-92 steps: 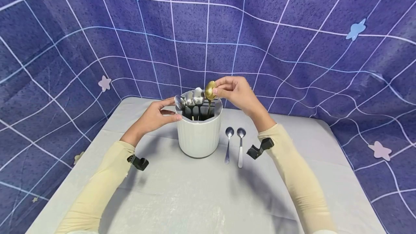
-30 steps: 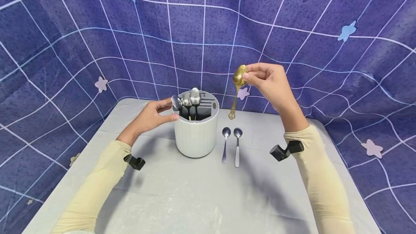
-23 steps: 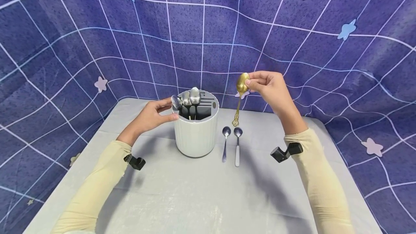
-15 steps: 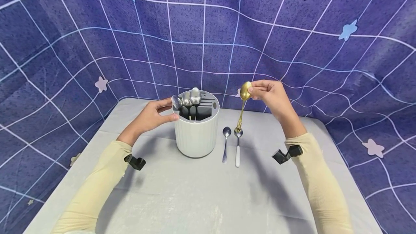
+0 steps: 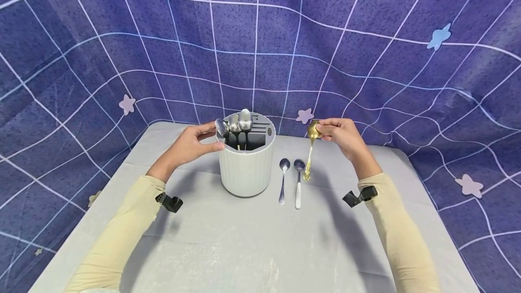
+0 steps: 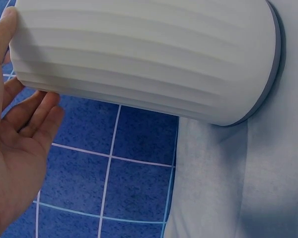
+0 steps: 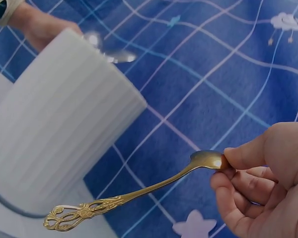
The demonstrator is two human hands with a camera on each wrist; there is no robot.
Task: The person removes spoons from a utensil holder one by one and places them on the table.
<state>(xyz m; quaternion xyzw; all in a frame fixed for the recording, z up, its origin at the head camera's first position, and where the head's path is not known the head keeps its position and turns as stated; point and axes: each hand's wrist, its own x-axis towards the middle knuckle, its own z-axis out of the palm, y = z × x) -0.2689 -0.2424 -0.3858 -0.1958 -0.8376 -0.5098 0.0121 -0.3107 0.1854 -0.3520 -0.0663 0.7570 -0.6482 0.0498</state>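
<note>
My right hand (image 5: 343, 137) pinches a gold spoon (image 5: 312, 131) by its bowl, between thumb and fingers. Its ornate openwork handle (image 7: 84, 212) hangs down, the tip low beside two spoons on the table. One of these is all metal (image 5: 282, 184); the other has a white handle (image 5: 298, 196). On the left, my left hand (image 5: 189, 148) holds the white ribbed utensil holder (image 5: 246, 173) near its rim, thumb in front and fingers around the far side. Three silver spoons (image 5: 245, 121) stand bowl-up in the holder; their lower ends are hidden inside.
A grey divider (image 5: 260, 125) with slots and a round hole tops the holder's back part. Light grey cloth covers the table (image 5: 228, 243). Behind and beside it hangs a purple-blue gridded curtain (image 5: 183, 21) with stars.
My right hand has lifted the gold spoon out of the holder, carried it right, and then lowered it toward the table beside the two spoons. My left hand has stayed at the holder.
</note>
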